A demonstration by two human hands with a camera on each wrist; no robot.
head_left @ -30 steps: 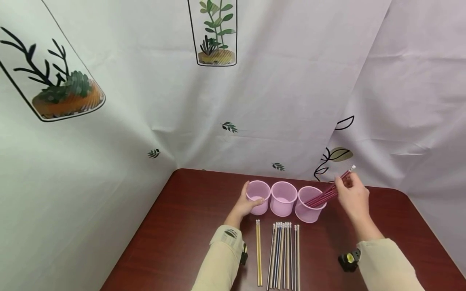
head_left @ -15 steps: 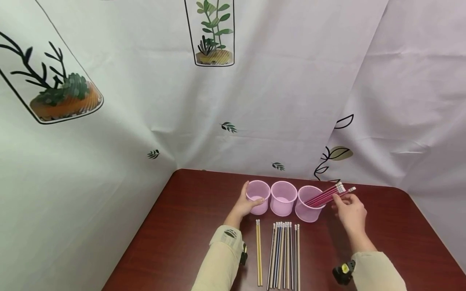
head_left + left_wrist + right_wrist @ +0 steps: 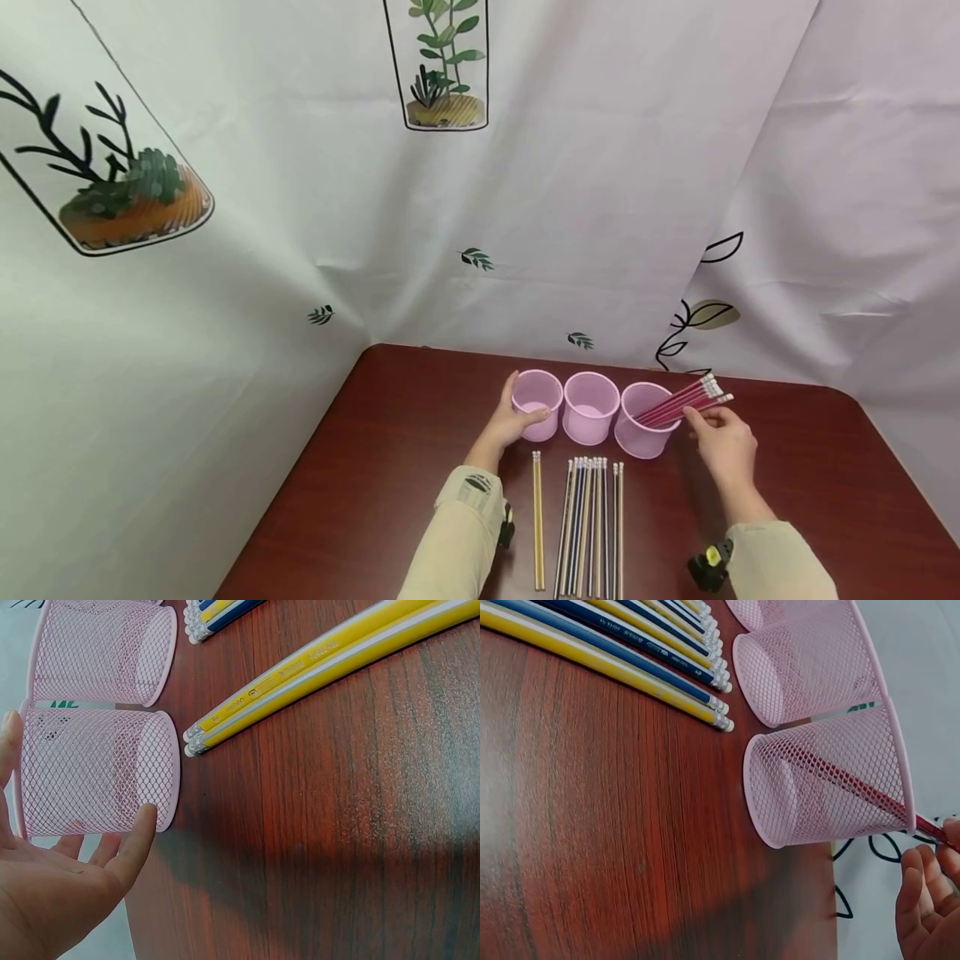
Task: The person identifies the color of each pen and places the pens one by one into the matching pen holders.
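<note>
Three pink mesh pencil cups stand in a touching row on the table. My left hand (image 3: 504,423) holds the left cup (image 3: 542,430), its thumb and fingers spread around the wall. In the left wrist view several fingertips lie against that cup's mesh (image 3: 90,772). Several dark red pencils (image 3: 671,406) lean in the right cup (image 3: 640,442), white eraser ends up and to the right. At the cup's right rim my right hand (image 3: 726,450) pinches a red pencil (image 3: 855,784) near its upper part. The middle cup (image 3: 587,430) has nothing visible inside.
Two yellow pencils (image 3: 538,521) lie on the dark red table (image 3: 375,467) before the left cup. Several blue and yellow pencils (image 3: 588,525) lie side by side to their right. A printed white curtain (image 3: 585,208) hangs close behind the table.
My right hand has come down and toward me, and the red pencils now fan out against the right cup's rim. The left hand stays at its cup.
</note>
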